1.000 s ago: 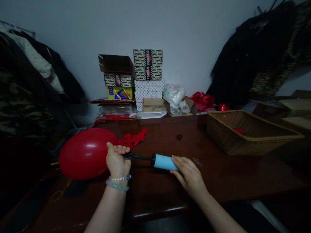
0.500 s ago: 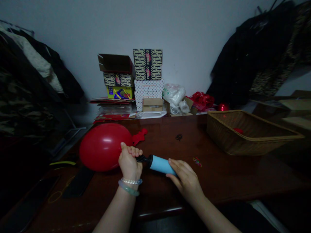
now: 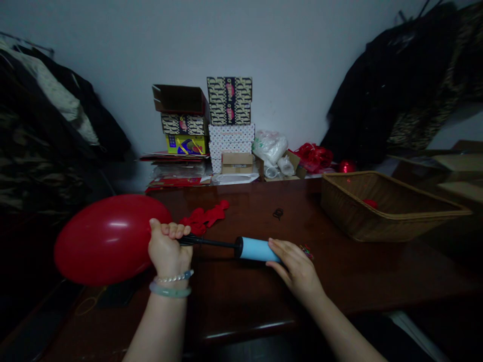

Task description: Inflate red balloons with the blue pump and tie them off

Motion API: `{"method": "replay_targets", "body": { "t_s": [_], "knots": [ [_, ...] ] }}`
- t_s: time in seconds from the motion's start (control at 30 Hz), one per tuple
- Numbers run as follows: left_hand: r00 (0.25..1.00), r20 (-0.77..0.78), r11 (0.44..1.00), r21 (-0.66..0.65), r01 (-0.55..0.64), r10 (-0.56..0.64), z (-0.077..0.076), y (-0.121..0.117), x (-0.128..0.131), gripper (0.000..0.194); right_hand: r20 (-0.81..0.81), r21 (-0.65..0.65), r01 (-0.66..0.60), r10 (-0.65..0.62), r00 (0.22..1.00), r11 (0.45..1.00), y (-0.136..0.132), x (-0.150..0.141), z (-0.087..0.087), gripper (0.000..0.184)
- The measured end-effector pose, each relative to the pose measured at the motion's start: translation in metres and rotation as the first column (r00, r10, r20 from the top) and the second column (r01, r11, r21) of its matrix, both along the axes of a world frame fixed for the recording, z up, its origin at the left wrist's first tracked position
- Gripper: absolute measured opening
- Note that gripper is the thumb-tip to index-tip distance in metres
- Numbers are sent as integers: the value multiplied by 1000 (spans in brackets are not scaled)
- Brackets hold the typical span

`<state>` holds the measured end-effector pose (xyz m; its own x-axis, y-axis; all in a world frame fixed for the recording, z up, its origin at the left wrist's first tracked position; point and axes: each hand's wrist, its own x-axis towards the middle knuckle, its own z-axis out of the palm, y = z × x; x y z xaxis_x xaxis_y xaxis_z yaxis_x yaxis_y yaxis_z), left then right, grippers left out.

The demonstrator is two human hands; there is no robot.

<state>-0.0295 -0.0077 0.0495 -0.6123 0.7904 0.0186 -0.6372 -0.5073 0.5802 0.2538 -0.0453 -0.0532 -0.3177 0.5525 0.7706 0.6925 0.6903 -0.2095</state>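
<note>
A large red balloon (image 3: 109,239) bulges out on the left, its neck hidden inside my left hand (image 3: 169,246). That fist is wrapped round the balloon neck and the black end of a hand balloon pump (image 3: 256,249). The pump's black rod is drawn out, bridging the gap to its light blue barrel. My right hand (image 3: 296,266) grips the far end of that barrel, fingers on top and thumb below. Behind the left fist, several flat red balloons (image 3: 204,218) lie on the table.
A wicker basket (image 3: 377,221) with a red item inside stands at the right. Small coloured bands (image 3: 307,251) and a dark tangled band (image 3: 278,214) lie on the brown table (image 3: 249,301). Stacked boxes (image 3: 230,100) and plastic bags (image 3: 271,148) line the wall.
My left hand has moved left with the balloon, and the pump's rod now shows extended. The balloon looks larger. My right hand has shifted slightly right, and more red balloons are uncovered.
</note>
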Motion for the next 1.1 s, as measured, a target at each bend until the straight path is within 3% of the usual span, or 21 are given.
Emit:
{"method": "replay_targets", "body": {
  "t_s": [0.33,0.8,1.1],
  "knots": [
    [1000,23,1000,-29,7,-7,-1,0,4,45,-17,39,2,-1,1000,999,-8,-9,-6,53],
    [990,-2,989,-54,138,-138,-21,1,58,47,-37,75,0,2,999,997,-14,-20,-5,50],
    [990,-24,989,-31,141,-142,-11,-1,54,48,-60,5,-18,18,998,1000,-17,-25,-1,51]
  ]
}}
